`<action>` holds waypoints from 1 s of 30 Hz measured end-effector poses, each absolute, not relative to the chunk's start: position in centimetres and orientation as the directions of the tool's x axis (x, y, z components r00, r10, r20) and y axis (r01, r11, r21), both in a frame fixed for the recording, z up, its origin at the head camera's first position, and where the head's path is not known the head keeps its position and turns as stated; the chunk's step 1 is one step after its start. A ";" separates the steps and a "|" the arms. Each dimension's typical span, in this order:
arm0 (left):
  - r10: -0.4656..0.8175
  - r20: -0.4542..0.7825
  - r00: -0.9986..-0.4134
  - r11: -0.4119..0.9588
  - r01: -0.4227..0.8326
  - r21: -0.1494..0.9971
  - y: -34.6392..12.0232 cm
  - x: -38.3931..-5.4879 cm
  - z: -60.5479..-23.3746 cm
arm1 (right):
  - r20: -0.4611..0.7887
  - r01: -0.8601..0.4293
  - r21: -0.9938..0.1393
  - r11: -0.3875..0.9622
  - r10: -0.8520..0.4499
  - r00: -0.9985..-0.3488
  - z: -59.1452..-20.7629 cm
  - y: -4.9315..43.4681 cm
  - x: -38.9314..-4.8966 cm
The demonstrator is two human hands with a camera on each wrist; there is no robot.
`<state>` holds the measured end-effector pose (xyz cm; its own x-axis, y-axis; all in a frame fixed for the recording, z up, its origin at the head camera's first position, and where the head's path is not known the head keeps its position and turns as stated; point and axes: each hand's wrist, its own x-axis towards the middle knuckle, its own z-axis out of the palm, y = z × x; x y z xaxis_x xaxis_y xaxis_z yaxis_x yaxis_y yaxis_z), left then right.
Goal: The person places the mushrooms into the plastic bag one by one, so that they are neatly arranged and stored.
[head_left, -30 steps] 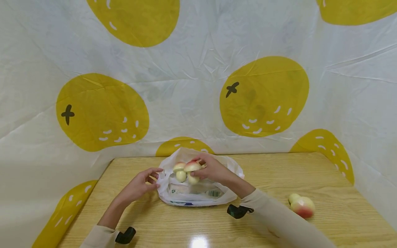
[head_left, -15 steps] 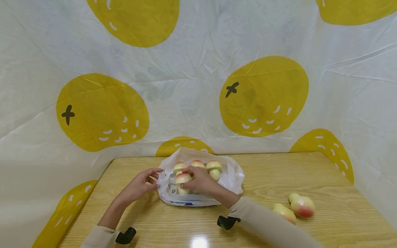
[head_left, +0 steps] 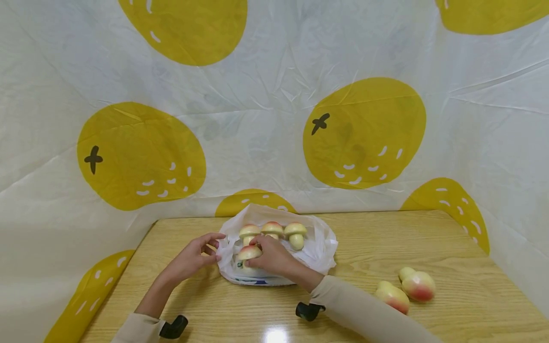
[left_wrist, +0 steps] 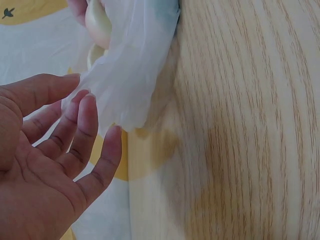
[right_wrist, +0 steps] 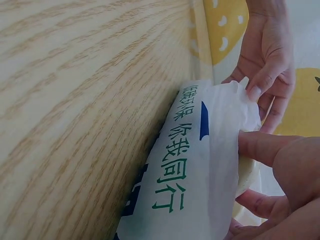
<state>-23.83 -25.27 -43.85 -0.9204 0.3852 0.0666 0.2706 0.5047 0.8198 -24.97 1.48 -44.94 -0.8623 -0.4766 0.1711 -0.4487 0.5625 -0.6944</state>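
Observation:
A white plastic bag point(head_left: 319, 245) lies with its mouth spread open on the wooden table. My left hand point(head_left: 195, 257) pinches the left edge of the bag; in the left wrist view its thumb and fingertips point(left_wrist: 87, 100) meet at the thin plastic. My right hand point(head_left: 274, 257) reaches into the bag's front left and holds a toy mushroom point(head_left: 249, 252) with a cream cap blushed red. Behind it in the bag stand three more toy mushrooms, at the left point(head_left: 249, 231), middle point(head_left: 272, 229) and right point(head_left: 296, 234). The right wrist view shows green lettering on the bag's side point(right_wrist: 175, 165).
Two more cream-and-red toy mushrooms lie on the table at the right, one farther back point(head_left: 419, 286) and one beside my right sleeve point(head_left: 392, 296). A white cloth point(head_left: 257, 143) printed with yellow fruit hangs behind the table point(head_left: 240, 314).
My right hand has moved left and toward me inside the bag, carrying the mushroom to the front left. The sleeve now uncovers a second mushroom on the table. My left hand stays put.

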 end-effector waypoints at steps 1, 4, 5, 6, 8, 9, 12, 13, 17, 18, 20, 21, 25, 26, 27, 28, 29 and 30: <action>0.386 0.065 -0.920 0.506 0.270 0.819 -25.3 -23.8 -43.9 | 0.173 -0.450 -0.693 0.563 -0.477 -0.862 -45.0 1.5 -25.0; 0.388 0.062 -0.920 0.509 0.269 0.818 -25.2 -23.8 -43.9 | 0.159 -0.437 -0.692 0.575 -0.469 -0.869 -45.1 1.4 -24.9; 0.387 0.063 -0.920 0.510 0.271 0.816 -25.2 -23.8 -43.9 | 0.153 -0.431 -0.693 0.578 -0.466 -0.872 -45.1 1.4 -24.9; 0.387 0.063 -0.920 0.511 0.271 0.816 -25.2 -23.8 -43.9 | 0.147 -0.426 -0.693 0.582 -0.464 -0.874 -45.1 1.4 -24.9; 0.386 0.065 -0.920 0.509 0.271 0.817 -25.2 -23.8 -43.9 | 0.136 -0.416 -0.690 0.592 -0.458 -0.878 -45.1 1.4 -24.8; 0.385 0.067 -0.920 0.508 0.272 0.817 -25.2 -23.8 -43.9 | 0.133 -0.413 -0.690 0.595 -0.457 -0.879 -45.1 1.5 -24.8; 0.385 0.071 -0.920 0.506 0.274 0.818 -25.2 -23.8 -44.0 | 0.116 -0.403 -0.695 0.595 -0.461 -0.880 -44.7 1.7 -24.7; 0.384 0.072 -0.920 0.505 0.275 0.818 -25.2 -23.8 -44.0 | 0.108 -0.400 -0.694 0.599 -0.462 -0.880 -44.6 1.8 -24.7; 0.385 0.075 -0.920 0.505 0.278 0.817 -25.3 -23.8 -43.9 | 0.091 -0.403 -0.674 0.620 -0.471 -0.877 -43.9 2.2 -24.4; 0.386 0.075 -0.920 0.504 0.278 0.818 -25.3 -23.8 -43.9 | 0.096 -0.413 -0.664 0.624 -0.476 -0.874 -43.7 2.4 -24.4; 0.387 0.076 -0.919 0.505 0.280 0.817 -25.4 -23.8 -43.9 | 0.105 -0.432 -0.648 0.627 -0.488 -0.866 -43.3 2.6 -24.4; 0.386 0.076 -0.919 0.506 0.280 0.816 -25.4 -23.8 -43.9 | 0.109 -0.441 -0.644 0.626 -0.495 -0.862 -43.1 2.8 -24.4; 0.379 0.077 -0.922 0.512 0.278 0.813 -25.5 -23.7 -43.8 | 0.152 -0.509 -0.616 0.602 -0.543 -0.826 -42.7 3.1 -24.5; 0.379 0.075 -0.922 0.512 0.277 0.814 -25.5 -23.7 -43.8 | 0.158 -0.523 -0.608 0.597 -0.555 -0.817 -42.7 3.1 -24.5; 0.379 0.076 -0.922 0.512 0.278 0.813 -25.5 -23.7 -43.8 | 0.162 -0.536 -0.609 0.585 -0.570 -0.806 -42.7 3.1 -24.5; 0.382 0.076 -0.921 0.510 0.278 0.814 -25.5 -23.7 -43.8 | 0.162 -0.547 -0.607 0.576 -0.584 -0.795 -42.8 3.0 -24.5; 0.384 0.076 -0.920 0.509 0.279 0.814 -25.5 -23.7 -43.8 | 0.158 -0.556 -0.602 0.573 -0.597 -0.786 -42.9 2.9 -24.5; 0.385 0.078 -0.920 0.508 0.282 0.814 -25.5 -23.8 -43.9 | 0.149 -0.559 -0.603 0.569 -0.608 -0.780 -43.0 2.8 -24.5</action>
